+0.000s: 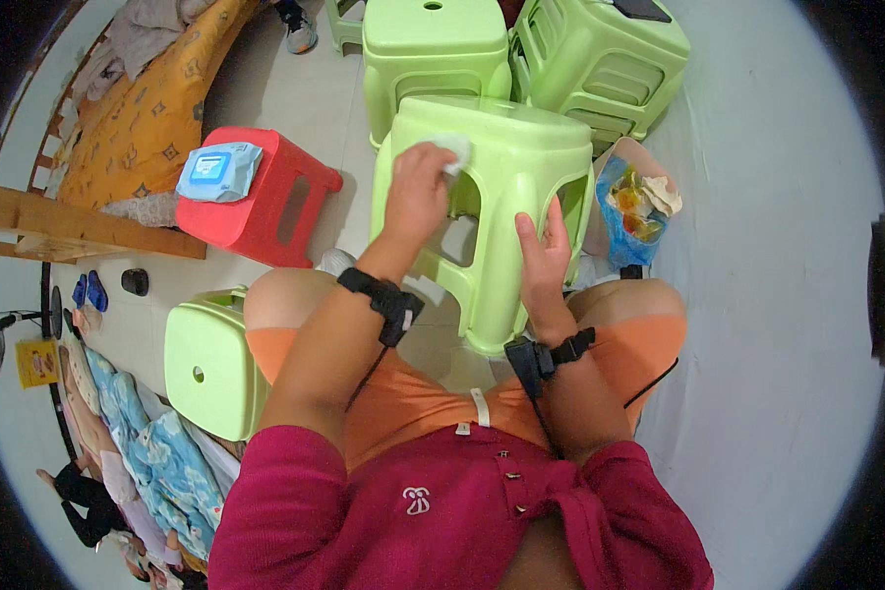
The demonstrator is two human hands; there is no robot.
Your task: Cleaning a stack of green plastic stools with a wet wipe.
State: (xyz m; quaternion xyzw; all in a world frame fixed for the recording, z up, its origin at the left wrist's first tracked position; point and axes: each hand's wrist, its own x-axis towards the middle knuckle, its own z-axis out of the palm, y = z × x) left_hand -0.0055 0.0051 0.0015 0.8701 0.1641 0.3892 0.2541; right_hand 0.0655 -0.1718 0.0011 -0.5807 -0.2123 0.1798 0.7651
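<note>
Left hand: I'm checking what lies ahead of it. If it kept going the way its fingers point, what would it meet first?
The left hand presses a white wipe against the tilted green stool, so it meets that stool's seat at once; depth beyond is unclear.

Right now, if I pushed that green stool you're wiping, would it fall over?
Probably it would shift easily: the green stool looks like thin hollow plastic, so likely light. It is already tilted, and the right hand grips a leg to steady it. It seems stiff, since the left hand presses a white wipe on it without bending it.
</note>
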